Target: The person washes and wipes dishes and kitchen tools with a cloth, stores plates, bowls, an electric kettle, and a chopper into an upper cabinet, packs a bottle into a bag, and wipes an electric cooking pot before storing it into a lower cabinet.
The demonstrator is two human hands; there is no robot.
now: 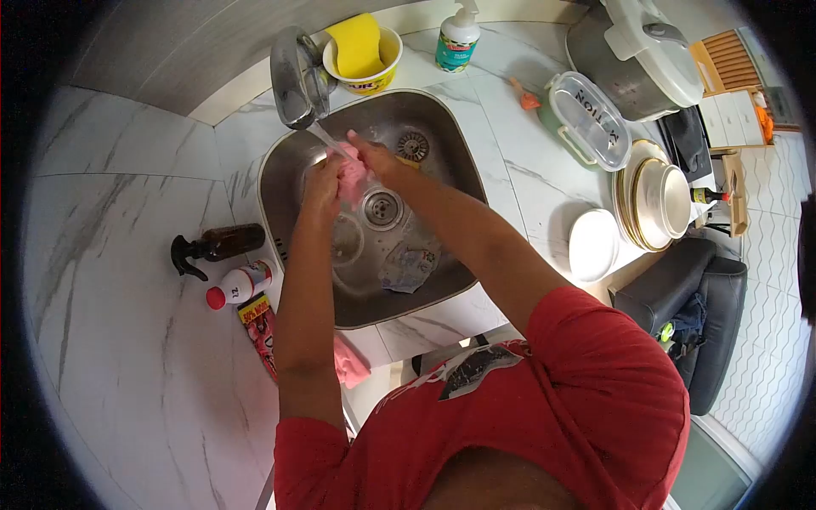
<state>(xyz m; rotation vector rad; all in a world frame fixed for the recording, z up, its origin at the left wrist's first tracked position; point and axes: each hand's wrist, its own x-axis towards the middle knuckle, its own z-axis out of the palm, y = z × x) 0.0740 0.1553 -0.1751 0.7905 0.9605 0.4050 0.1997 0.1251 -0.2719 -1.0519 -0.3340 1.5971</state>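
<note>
A wet pink cloth (353, 180) is bunched between my two hands under the running tap (295, 93). My left hand (322, 189) is closed around its left side. On the other side, my right hand (375, 158) grips the cloth's upper edge, with the thumb pointing up toward the stream. Both hands are inside the steel sink (463, 183), above and left of the drain (382, 209). Below them lie a clear round piece (347, 240) and a crumpled grey-blue wet cloth or bag (409, 266). Something yellow shows partly behind my right wrist.
A tub (387, 53) with a yellow sponge cloth and a pump bottle (458, 42) stand behind the sink. A spray bottle (223, 244), white bottle (242, 283) and packet (257, 327) lie left. At right are a lidded box (588, 119), cooker (595, 64) and stacked dishes (663, 200).
</note>
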